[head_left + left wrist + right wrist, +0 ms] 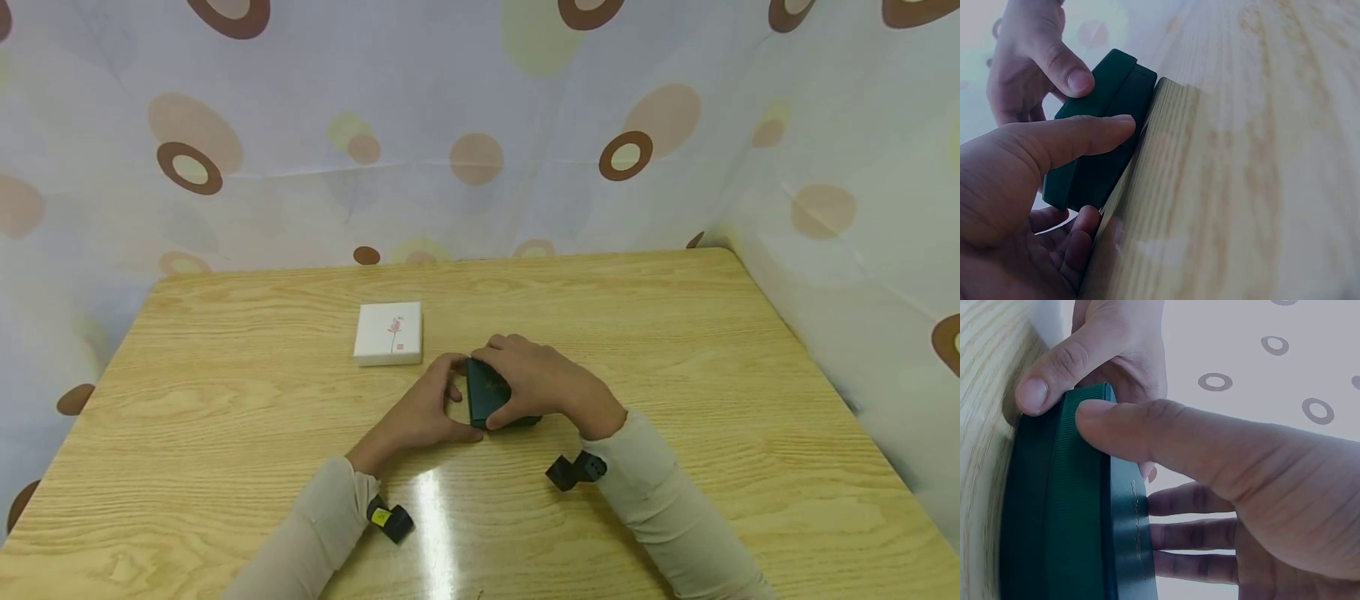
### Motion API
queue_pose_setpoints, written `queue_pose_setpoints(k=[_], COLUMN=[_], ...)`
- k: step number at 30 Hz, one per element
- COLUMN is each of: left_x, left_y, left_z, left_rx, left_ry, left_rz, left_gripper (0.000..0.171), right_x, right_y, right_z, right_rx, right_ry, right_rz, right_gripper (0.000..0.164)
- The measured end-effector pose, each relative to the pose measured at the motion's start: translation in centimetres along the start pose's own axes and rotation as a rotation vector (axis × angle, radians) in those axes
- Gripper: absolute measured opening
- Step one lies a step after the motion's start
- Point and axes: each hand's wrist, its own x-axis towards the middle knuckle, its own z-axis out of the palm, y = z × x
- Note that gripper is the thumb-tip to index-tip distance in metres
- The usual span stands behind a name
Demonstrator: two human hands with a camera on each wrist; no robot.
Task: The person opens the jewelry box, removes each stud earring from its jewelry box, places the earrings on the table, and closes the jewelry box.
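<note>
A dark green box point(483, 396) with a lid lies on the table in the middle of the head view. My left hand point(423, 410) grips its left end, thumb on the near side and fingers round the far side. Over the top reaches my right hand point(546, 379), its thumb on the near edge and its fingers toward the far edge. In the left wrist view the lighter green lid point(1110, 72) meets the darker lower part, where my left thumb presses. Faint gold lettering marks the top face point(1132, 531) in the right wrist view.
Behind and left of my hands sits a white square box point(388, 333) with a pink flower printed on it. The wooden table point(225, 400) ends at a patterned cloth point(420, 192) at the back and right. Each wrist wears a small black camera.
</note>
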Motion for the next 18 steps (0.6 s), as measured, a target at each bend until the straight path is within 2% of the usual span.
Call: queue_pose_setpoints(k=[18], left_x=[-0.07], left_y=[0.23], left_z=[-0.09], left_rx=[0.006], left_ry=[-0.007], left_rz=[-0.009], left_gripper=[0.098], right_x=[0.01], right_y=[0.18], right_z=[0.15], right_rx=[0.03], right_ry=[-0.007], right_rz=[0.002], right_gripper=[0.083])
